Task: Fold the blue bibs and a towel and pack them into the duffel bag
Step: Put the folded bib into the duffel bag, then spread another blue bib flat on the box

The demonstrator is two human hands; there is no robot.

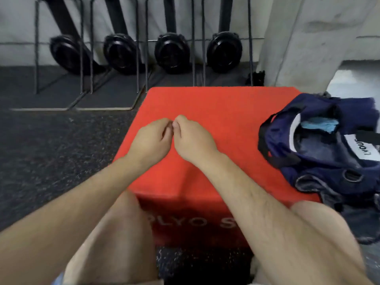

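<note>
Your left hand (151, 138) and right hand (192, 137) hover side by side over the middle of the red plyo box (226, 112), fingers curled inward and fingertips meeting; neither holds any cloth that you can see, so both are closed on nothing. The box serves as your table, and your bare knees sit against its near face, where pale lettering reads partly "PLYO". The navy duffel bag (320, 153) lies on the box's right edge, spilling over the side, with its mouth gaping open toward you. Inside that opening a light blue piece of fabric (319, 124) shows near the far end; whether it is a bib or the towel you cannot tell. A white label (362, 149) with dark letters runs along the bag's right side, and black straps loop around its left rim. Beyond the box, four black round weights (171, 51) stand in a metal rack (193, 58) against the pale wall, on dark speckled floor (51, 145).
</note>
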